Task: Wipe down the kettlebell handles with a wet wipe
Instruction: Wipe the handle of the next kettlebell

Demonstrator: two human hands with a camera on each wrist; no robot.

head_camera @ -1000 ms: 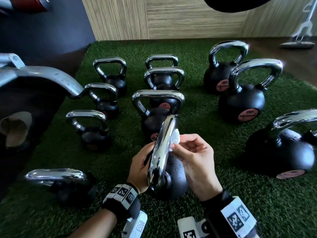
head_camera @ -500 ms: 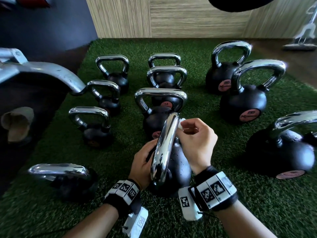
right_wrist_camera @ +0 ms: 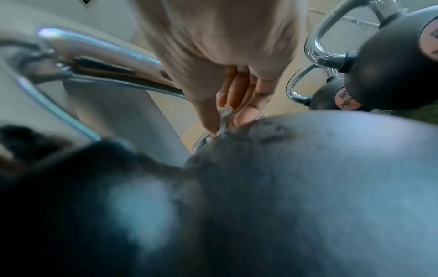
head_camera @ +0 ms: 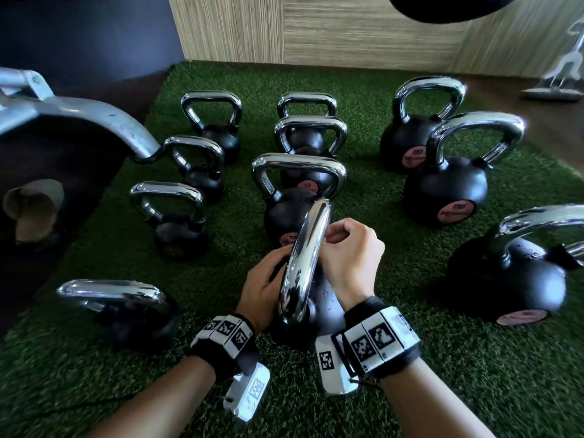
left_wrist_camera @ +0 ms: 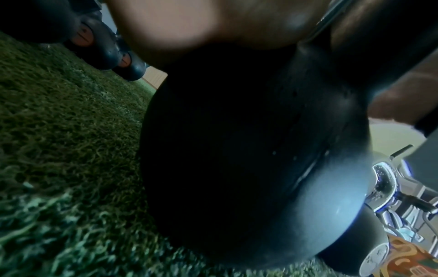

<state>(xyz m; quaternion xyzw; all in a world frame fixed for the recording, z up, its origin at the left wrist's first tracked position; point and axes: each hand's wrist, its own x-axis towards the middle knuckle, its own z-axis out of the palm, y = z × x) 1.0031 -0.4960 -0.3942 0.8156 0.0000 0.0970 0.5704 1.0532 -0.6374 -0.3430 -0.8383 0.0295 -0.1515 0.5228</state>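
Observation:
A black kettlebell (head_camera: 319, 314) stands on the green turf in front of me, its chrome handle (head_camera: 305, 263) edge-on to the head view. My left hand (head_camera: 275, 263) grips it from the left, where the handle meets the body; the left wrist view shows the dark ball (left_wrist_camera: 237, 150) under my palm. My right hand (head_camera: 335, 238) is curled at the far end of the handle, on its right side. It pinches a small white wet wipe (right_wrist_camera: 225, 114) where the handle meets the body (right_wrist_camera: 296, 187). The head view hides the wipe.
Several other chrome-handled kettlebells stand around on the turf (head_camera: 410, 390): one just behind (head_camera: 297, 197), a large one at right (head_camera: 505, 279), one near left (head_camera: 126, 311). A grey machine arm (head_camera: 79, 115) juts in from the left. A wooden wall (head_camera: 347, 30) closes the back.
My right hand has rolled knuckles-up and curled tighter, its wrist swinging in toward me; the wipe, visible earlier at the handle's far end, is now hidden under the fingers. The left hand kept its grip.

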